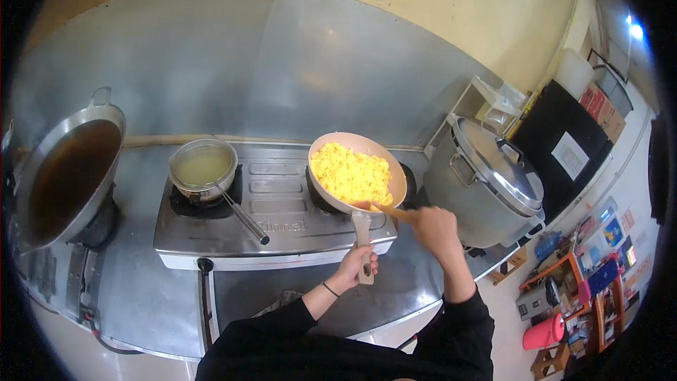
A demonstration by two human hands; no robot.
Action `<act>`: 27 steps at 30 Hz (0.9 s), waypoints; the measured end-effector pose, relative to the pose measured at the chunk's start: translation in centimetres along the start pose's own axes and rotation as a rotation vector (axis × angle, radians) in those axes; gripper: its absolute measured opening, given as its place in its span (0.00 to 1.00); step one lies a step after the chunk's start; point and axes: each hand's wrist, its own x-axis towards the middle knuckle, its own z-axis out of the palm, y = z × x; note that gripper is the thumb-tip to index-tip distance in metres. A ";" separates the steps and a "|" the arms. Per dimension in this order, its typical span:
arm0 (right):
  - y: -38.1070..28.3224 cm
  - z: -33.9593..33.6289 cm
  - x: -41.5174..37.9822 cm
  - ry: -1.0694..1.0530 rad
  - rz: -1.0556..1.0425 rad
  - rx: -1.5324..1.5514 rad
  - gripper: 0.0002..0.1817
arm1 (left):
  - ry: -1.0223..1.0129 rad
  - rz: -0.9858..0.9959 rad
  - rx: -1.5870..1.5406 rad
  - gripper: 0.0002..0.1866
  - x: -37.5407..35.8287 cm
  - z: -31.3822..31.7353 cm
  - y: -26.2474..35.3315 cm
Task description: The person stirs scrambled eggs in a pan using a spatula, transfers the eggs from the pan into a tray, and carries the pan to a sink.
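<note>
Our left hand point(354, 265) has its fingers curled round the handle point(362, 229) of the pan point(391, 156), on the stove's point(278, 229) right burner. Our right hand's point(434, 229) fingers close round a wooden spatula point(392, 212), its tip at the near edge of the yellow scrambled eggs point(350, 173).

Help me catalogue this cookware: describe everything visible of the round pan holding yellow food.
The round, pale peach pan has sloping walls, a smooth-looking interior and one beige handle, slotted near its end. It sits on the right of the silver metal stove, handle toward the person. Lumpy yellow food fills much of it. The left hand holds the handle; a light-brown utensil in the right hand reaches its near edge.
</note>
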 end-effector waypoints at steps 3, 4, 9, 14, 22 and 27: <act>-0.5 3.6 4.1 0.036 0.001 -0.029 0.07 | -0.006 -0.004 -0.023 0.17 0.2 -0.3 -0.2; -1.0 5.2 5.1 0.080 0.013 -0.022 0.07 | 0.007 0.006 -0.005 0.17 0.2 -0.2 -0.1; -0.7 11.3 8.3 0.255 0.079 -0.019 0.06 | -0.005 0.005 -0.018 0.16 0.7 -0.8 -0.3; 2.4 2.3 7.1 0.124 0.055 0.006 0.08 | 0.032 -0.012 0.005 0.15 0.1 -0.1 0.1; 3.6 -1.4 6.6 0.006 0.078 -0.119 0.09 | 0.027 -0.016 -0.005 0.16 -0.1 0.2 0.2; 6.4 4.1 12.7 -0.621 0.181 0.247 0.13 | 0.013 -0.037 0.003 0.16 0.0 -0.1 0.3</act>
